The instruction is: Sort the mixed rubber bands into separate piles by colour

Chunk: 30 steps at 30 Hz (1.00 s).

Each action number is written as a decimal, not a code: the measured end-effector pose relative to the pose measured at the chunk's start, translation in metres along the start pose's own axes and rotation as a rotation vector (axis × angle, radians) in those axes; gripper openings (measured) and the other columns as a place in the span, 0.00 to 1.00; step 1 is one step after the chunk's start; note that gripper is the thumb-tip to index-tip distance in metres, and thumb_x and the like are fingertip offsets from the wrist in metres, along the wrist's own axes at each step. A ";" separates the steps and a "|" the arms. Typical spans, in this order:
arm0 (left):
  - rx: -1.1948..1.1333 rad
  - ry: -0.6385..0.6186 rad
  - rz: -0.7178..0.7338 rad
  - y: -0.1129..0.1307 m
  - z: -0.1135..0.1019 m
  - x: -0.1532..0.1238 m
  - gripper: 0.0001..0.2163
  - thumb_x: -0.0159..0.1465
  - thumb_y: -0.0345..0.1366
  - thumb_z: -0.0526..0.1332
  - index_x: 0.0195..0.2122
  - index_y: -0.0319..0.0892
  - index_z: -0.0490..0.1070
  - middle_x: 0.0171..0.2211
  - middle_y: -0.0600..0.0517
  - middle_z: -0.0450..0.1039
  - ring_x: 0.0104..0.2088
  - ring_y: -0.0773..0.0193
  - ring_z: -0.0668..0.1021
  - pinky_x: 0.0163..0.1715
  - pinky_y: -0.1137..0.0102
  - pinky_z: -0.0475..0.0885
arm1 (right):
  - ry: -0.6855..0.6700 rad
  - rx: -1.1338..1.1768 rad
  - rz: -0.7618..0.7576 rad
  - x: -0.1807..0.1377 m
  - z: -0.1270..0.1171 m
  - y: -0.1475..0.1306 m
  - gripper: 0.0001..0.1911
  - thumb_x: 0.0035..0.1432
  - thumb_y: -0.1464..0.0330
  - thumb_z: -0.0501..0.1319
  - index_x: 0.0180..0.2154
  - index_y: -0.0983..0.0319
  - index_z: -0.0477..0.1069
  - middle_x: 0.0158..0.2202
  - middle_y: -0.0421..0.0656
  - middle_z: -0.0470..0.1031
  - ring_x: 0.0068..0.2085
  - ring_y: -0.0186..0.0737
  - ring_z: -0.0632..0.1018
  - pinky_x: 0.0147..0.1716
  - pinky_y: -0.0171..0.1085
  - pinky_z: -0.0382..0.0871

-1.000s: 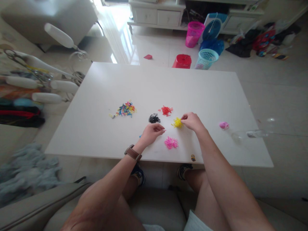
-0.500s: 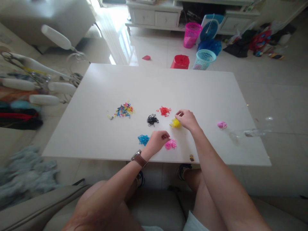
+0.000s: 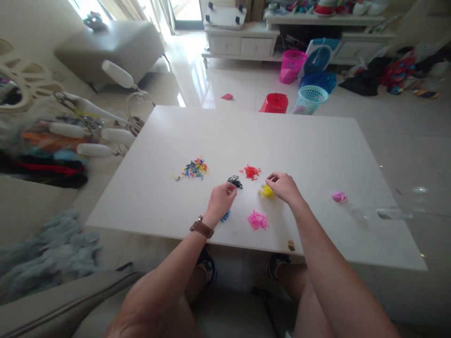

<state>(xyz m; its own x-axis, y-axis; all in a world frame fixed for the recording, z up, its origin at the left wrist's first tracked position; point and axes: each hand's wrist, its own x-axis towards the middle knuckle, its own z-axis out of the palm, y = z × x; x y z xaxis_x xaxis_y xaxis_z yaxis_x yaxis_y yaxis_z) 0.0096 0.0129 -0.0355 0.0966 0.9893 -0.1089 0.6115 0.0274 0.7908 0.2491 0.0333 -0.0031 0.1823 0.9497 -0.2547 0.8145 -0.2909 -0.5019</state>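
Left hand (image 3: 220, 202) at one black band pile (image 3: 235, 181), right hand (image 3: 284, 186) at one yellow pile (image 3: 267, 191); curled, cannot tell grip. Toward counter's (image 3: 310, 150) near edge: one pink pile (image 3: 258, 219), one blue pile (image 3: 225, 216). Farther: one red pile (image 3: 252, 172), one mixed pile (image 3: 195, 168).

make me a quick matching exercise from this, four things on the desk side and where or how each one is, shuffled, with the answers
Column one
1. left hand
2. right hand
3. watch
4. mixed pile

Column two
A. brown-strapped
B. beside the yellow pile
C. farthest left of the piles
D. beside the black pile

Right pairs: 1-D, 2-B, 3-A, 4-C
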 end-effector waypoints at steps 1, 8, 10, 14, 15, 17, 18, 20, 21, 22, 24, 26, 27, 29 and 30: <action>0.026 0.063 -0.058 -0.008 -0.009 0.008 0.07 0.63 0.34 0.61 0.36 0.42 0.80 0.34 0.48 0.82 0.32 0.60 0.80 0.37 0.67 0.72 | -0.002 0.000 -0.003 0.001 0.000 0.001 0.08 0.55 0.64 0.62 0.35 0.58 0.80 0.34 0.42 0.82 0.35 0.39 0.79 0.36 0.34 0.67; 0.121 0.349 -0.360 -0.062 -0.061 0.039 0.11 0.61 0.30 0.61 0.44 0.36 0.77 0.42 0.42 0.81 0.38 0.59 0.81 0.43 0.67 0.72 | -0.016 0.016 -0.016 0.005 0.000 0.002 0.09 0.56 0.64 0.61 0.35 0.58 0.79 0.33 0.42 0.82 0.35 0.39 0.78 0.37 0.35 0.67; 0.111 0.397 -0.356 -0.070 -0.066 0.042 0.13 0.61 0.29 0.60 0.47 0.34 0.75 0.42 0.42 0.80 0.36 0.61 0.80 0.41 0.68 0.73 | -0.016 0.025 -0.024 0.007 -0.001 0.003 0.09 0.56 0.63 0.61 0.35 0.58 0.79 0.33 0.42 0.81 0.34 0.39 0.78 0.37 0.35 0.67; 0.214 0.405 -0.239 -0.084 -0.069 0.045 0.13 0.63 0.29 0.58 0.46 0.37 0.78 0.43 0.44 0.78 0.33 0.63 0.78 0.44 0.67 0.73 | -0.026 0.030 -0.041 0.007 -0.001 0.006 0.09 0.57 0.63 0.61 0.34 0.58 0.79 0.32 0.42 0.81 0.34 0.39 0.78 0.36 0.35 0.67; 0.242 0.393 -0.197 -0.088 -0.069 0.045 0.14 0.64 0.30 0.57 0.46 0.38 0.79 0.44 0.44 0.77 0.33 0.62 0.78 0.45 0.66 0.73 | -0.033 0.030 -0.041 0.007 -0.001 0.007 0.09 0.57 0.63 0.61 0.34 0.58 0.79 0.32 0.42 0.81 0.34 0.39 0.78 0.36 0.35 0.67; 0.281 0.369 -0.124 -0.094 -0.068 0.045 0.15 0.64 0.30 0.57 0.48 0.39 0.79 0.46 0.44 0.76 0.37 0.60 0.78 0.48 0.66 0.73 | -0.042 0.034 -0.039 0.007 -0.001 0.008 0.09 0.57 0.63 0.61 0.34 0.58 0.79 0.32 0.42 0.81 0.34 0.39 0.78 0.36 0.35 0.67; 0.297 0.358 -0.101 -0.097 -0.067 0.045 0.16 0.64 0.30 0.57 0.49 0.40 0.79 0.46 0.44 0.75 0.39 0.59 0.78 0.49 0.66 0.73 | -0.044 0.036 -0.038 0.007 -0.002 0.009 0.09 0.57 0.63 0.61 0.34 0.58 0.79 0.32 0.42 0.81 0.34 0.39 0.78 0.36 0.35 0.67; 0.335 0.346 -0.088 -0.100 -0.067 0.044 0.15 0.64 0.31 0.58 0.48 0.40 0.80 0.47 0.43 0.74 0.42 0.57 0.78 0.50 0.65 0.72 | -0.044 0.037 -0.037 0.006 -0.003 0.009 0.09 0.57 0.63 0.61 0.34 0.58 0.79 0.32 0.42 0.81 0.34 0.39 0.78 0.36 0.35 0.67; 0.356 0.344 -0.097 -0.100 -0.067 0.043 0.14 0.64 0.32 0.58 0.48 0.41 0.80 0.46 0.43 0.74 0.43 0.56 0.78 0.50 0.65 0.72 | -0.046 0.040 -0.036 0.006 -0.003 0.009 0.08 0.57 0.64 0.61 0.34 0.58 0.79 0.32 0.42 0.81 0.34 0.39 0.78 0.36 0.35 0.67; 0.377 0.345 -0.111 -0.101 -0.067 0.043 0.14 0.65 0.33 0.58 0.47 0.41 0.80 0.45 0.44 0.74 0.43 0.56 0.78 0.49 0.65 0.72 | -0.048 0.043 -0.035 0.005 -0.003 0.008 0.08 0.57 0.64 0.61 0.34 0.58 0.79 0.32 0.42 0.81 0.34 0.39 0.78 0.36 0.35 0.67; 0.411 0.356 -0.139 -0.100 -0.069 0.043 0.12 0.65 0.35 0.59 0.44 0.42 0.80 0.43 0.44 0.75 0.43 0.55 0.78 0.49 0.64 0.72 | -0.054 0.049 -0.031 0.004 -0.004 0.006 0.08 0.57 0.64 0.62 0.34 0.58 0.79 0.33 0.42 0.82 0.34 0.39 0.79 0.37 0.35 0.67; 0.431 0.370 -0.159 -0.101 -0.071 0.044 0.10 0.64 0.36 0.59 0.40 0.43 0.80 0.42 0.44 0.75 0.42 0.55 0.78 0.48 0.64 0.72 | -0.065 0.050 -0.033 0.004 -0.004 0.005 0.08 0.56 0.64 0.62 0.34 0.58 0.79 0.33 0.42 0.82 0.35 0.39 0.79 0.37 0.35 0.67; 0.435 0.376 -0.164 -0.101 -0.072 0.044 0.09 0.64 0.36 0.60 0.38 0.43 0.79 0.41 0.44 0.75 0.42 0.55 0.77 0.47 0.64 0.71 | -0.071 0.049 -0.034 0.003 -0.004 0.004 0.08 0.56 0.64 0.62 0.34 0.58 0.79 0.33 0.42 0.82 0.35 0.39 0.79 0.36 0.35 0.67; 0.436 0.387 -0.174 -0.102 -0.074 0.045 0.06 0.63 0.36 0.61 0.36 0.42 0.78 0.41 0.45 0.75 0.42 0.55 0.77 0.47 0.64 0.71 | -0.088 0.049 -0.034 0.003 -0.003 0.004 0.08 0.56 0.64 0.62 0.34 0.58 0.79 0.34 0.42 0.82 0.34 0.39 0.79 0.36 0.34 0.67; 0.433 0.393 -0.179 -0.103 -0.075 0.045 0.06 0.62 0.35 0.62 0.36 0.42 0.77 0.40 0.45 0.76 0.41 0.55 0.77 0.47 0.64 0.71 | -0.097 0.049 -0.033 0.003 -0.003 0.004 0.08 0.56 0.64 0.61 0.34 0.58 0.79 0.34 0.42 0.82 0.34 0.39 0.79 0.35 0.34 0.67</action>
<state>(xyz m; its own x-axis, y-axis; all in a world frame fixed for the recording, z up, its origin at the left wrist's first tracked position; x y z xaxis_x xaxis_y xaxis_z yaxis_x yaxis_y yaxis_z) -0.1074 0.0658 -0.0766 -0.2838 0.9557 0.0779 0.8632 0.2193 0.4547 0.2546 0.0357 -0.0036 0.1003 0.9438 -0.3149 0.7910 -0.2676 -0.5502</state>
